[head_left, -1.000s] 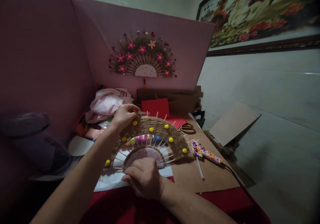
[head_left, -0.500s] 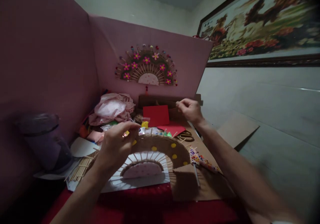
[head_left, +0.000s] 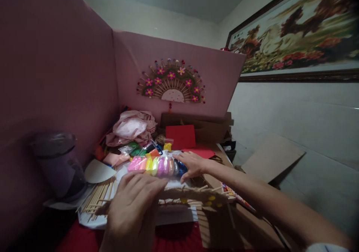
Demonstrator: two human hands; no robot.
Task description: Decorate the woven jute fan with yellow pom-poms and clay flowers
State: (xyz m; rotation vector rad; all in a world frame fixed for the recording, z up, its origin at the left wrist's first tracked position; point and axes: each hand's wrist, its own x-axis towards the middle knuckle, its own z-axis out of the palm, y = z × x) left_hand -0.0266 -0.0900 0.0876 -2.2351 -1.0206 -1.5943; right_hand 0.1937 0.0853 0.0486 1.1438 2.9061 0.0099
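My left hand grips the left part of a jute-wrapped fan craft with wooden sticks and yellow dots, which lies almost flat and edge-on to me. Just beyond it lies a clear pack of coloured clay sticks, pink through yellow to blue. My right hand reaches across the fan and rests its fingers on the right end of that pack.
A finished flowered fan hangs on the pink board. Wooden sticks lie at left beside a dark jar. Pink cloth, red card, cardboard and a patterned glue gun surround the work.
The fan has tipped from upright to nearly flat under my left hand. My right hand came back from the far cardboard box to the clay pack, which now shows fully.
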